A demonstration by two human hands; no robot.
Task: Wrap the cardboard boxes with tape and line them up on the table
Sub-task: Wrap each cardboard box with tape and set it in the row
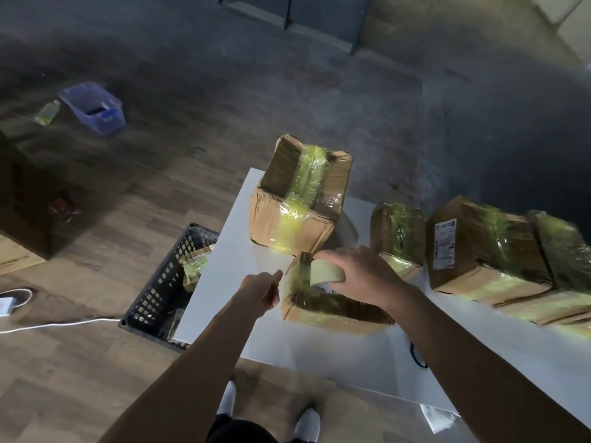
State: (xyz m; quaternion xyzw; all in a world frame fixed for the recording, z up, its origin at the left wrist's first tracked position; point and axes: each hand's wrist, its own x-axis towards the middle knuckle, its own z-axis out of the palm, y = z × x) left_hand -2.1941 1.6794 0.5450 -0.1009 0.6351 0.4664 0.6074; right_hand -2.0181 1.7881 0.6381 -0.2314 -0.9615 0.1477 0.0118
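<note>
Gripping tape roll — fingers over box, right hand

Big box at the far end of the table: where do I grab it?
Probably clasp the large box by its opposite side walls, reaching from the near side. Its top sags along the glossy tape band, so it offers no firm edge.

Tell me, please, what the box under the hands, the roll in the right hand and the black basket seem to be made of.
The box: brown cardboard, matt, creased edges, under glossy yellowish clear tape. The roll: probably plastic film tape, pale yellow, with smooth sheen. The basket: likely hard plastic, black, matt, moulded lattice of holes.
</note>
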